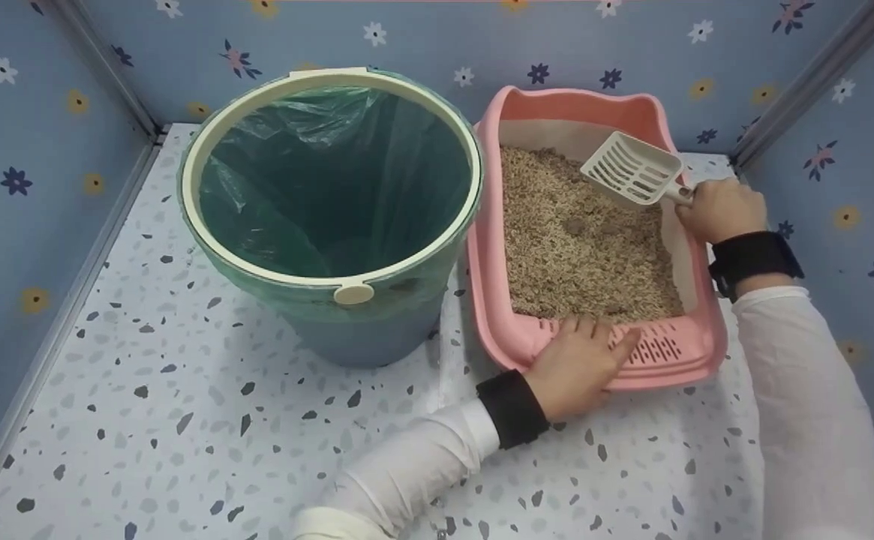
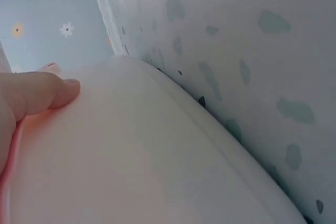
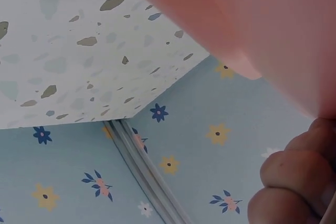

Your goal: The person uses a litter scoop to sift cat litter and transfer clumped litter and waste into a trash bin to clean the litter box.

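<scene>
A pink litter box (image 1: pixel 485 300) stands at the right in the head view, filled with tan pellet litter (image 1: pixel 557 262). A few darker clumps (image 1: pixel 575 226) lie on the litter. My right hand (image 1: pixel 725 210) grips the handle of a pale slotted litter scoop (image 1: pixel 632 169), whose head is over the far right part of the box. Curled fingers (image 3: pixel 294 182) of that hand show in the right wrist view beside the box wall. My left hand (image 1: pixel 575 367) rests on the slotted front ledge, fingers extended; its thumb (image 2: pixel 42 93) lies against the pink box in the left wrist view.
Left of the box stands a blue bin (image 1: pixel 361 337) with a cream rim (image 1: pixel 190 180) and a green plastic liner (image 1: pixel 256 225). Flowered blue walls (image 1: pixel 437 37) enclose the speckled white surface (image 1: pixel 204 435) at the back and both sides.
</scene>
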### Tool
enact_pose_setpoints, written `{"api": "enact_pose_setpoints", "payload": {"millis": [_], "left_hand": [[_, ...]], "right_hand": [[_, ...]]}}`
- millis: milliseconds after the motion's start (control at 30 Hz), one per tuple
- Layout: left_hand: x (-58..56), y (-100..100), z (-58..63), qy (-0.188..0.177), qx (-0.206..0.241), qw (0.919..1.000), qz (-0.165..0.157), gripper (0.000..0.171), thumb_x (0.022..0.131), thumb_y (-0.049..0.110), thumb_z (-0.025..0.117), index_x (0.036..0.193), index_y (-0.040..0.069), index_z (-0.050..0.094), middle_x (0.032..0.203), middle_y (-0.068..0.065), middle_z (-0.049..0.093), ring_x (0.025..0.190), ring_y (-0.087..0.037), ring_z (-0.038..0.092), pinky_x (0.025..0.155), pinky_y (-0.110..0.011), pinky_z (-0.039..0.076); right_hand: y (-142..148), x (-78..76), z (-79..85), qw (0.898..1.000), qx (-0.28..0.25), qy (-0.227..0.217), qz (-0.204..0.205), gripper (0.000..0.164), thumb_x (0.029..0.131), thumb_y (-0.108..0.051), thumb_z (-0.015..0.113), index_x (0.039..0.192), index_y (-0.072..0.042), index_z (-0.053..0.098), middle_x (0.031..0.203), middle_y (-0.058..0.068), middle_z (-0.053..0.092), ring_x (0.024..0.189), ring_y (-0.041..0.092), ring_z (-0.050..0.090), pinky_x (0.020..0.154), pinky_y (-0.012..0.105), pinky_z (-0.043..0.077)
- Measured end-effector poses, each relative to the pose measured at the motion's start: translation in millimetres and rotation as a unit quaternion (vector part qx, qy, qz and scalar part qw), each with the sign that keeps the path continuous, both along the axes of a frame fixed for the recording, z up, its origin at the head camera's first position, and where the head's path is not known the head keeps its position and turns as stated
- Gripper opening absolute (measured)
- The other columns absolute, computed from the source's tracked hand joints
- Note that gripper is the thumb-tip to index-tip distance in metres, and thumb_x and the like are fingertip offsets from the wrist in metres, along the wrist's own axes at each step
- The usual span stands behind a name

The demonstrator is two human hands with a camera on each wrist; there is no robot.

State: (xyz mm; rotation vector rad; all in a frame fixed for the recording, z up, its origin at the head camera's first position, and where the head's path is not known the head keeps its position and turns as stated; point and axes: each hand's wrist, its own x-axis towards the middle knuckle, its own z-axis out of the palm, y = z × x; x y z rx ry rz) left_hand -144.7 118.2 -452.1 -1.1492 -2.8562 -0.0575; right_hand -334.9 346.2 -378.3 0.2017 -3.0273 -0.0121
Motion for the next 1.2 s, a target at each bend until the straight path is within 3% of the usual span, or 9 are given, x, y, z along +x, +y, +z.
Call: {"api": "enact_pose_setpoints", "payload": {"millis": [267, 500, 700, 933, 1200], "left_hand": [[-1.6, -12, -1.9, -0.001, 0.009, 0.9997, -0.021, 0.092, 0.080, 0.060, 0.062, 0.152, 0.022, 0.019, 0.141, -0.016, 0.044, 0.128, -0.030, 0.043, 0.107, -0.045, 0.033], [-2.2, -25, -2.4, -0.038, 0.007, 0.9982, -0.045, 0.094, 0.079, 0.057, 0.064, 0.152, 0.025, 0.015, 0.150, -0.015, 0.033, 0.133, -0.030, 0.037, 0.113, -0.045, 0.026], [-4.1, -40, -4.2, -0.022, 0.027, 0.9968, -0.072, 0.092, 0.078, 0.052, 0.068, 0.151, 0.024, 0.020, 0.148, -0.015, 0.035, 0.132, -0.029, 0.040, 0.111, -0.043, 0.030], [-4.6, -41, -4.1, -0.002, 0.040, 0.9967, -0.071, 0.088, 0.078, 0.048, 0.069, 0.150, 0.024, 0.025, 0.145, -0.012, 0.039, 0.127, -0.027, 0.044, 0.108, -0.041, 0.035], [-0.5, -39, -2.4, -0.010, 0.042, 0.9976, -0.054, 0.088, 0.076, 0.048, 0.071, 0.149, 0.028, 0.027, 0.144, -0.010, 0.041, 0.127, -0.026, 0.044, 0.108, -0.043, 0.034]], "right_hand": [[1, 7.7, -0.4, 1.000, -0.026, -0.011, -0.012, 0.043, 0.088, -0.035, 0.049, 0.061, -0.002, 0.049, 0.062, 0.020, 0.049, 0.057, 0.040, 0.050, 0.047, 0.055, 0.036], [7, 23.1, -6.5, 0.997, -0.065, -0.015, -0.036, 0.046, 0.089, -0.040, 0.047, 0.058, -0.006, 0.043, 0.065, 0.020, 0.048, 0.058, 0.036, 0.047, 0.047, 0.051, 0.036], [6, 35.1, -9.4, 0.995, -0.086, 0.001, -0.043, 0.045, 0.088, -0.038, 0.048, 0.057, -0.007, 0.041, 0.059, 0.017, 0.045, 0.053, 0.033, 0.043, 0.043, 0.044, 0.031], [8, 34.8, -10.5, 0.995, -0.096, 0.029, -0.027, 0.049, 0.088, -0.041, 0.051, 0.058, -0.003, 0.044, 0.065, 0.029, 0.051, 0.056, 0.043, 0.049, 0.048, 0.054, 0.034], [13, 35.1, -11.3, 0.994, -0.101, 0.032, 0.007, 0.050, 0.088, -0.039, 0.053, 0.054, -0.003, 0.046, 0.058, 0.025, 0.051, 0.052, 0.042, 0.048, 0.044, 0.050, 0.032]]}}
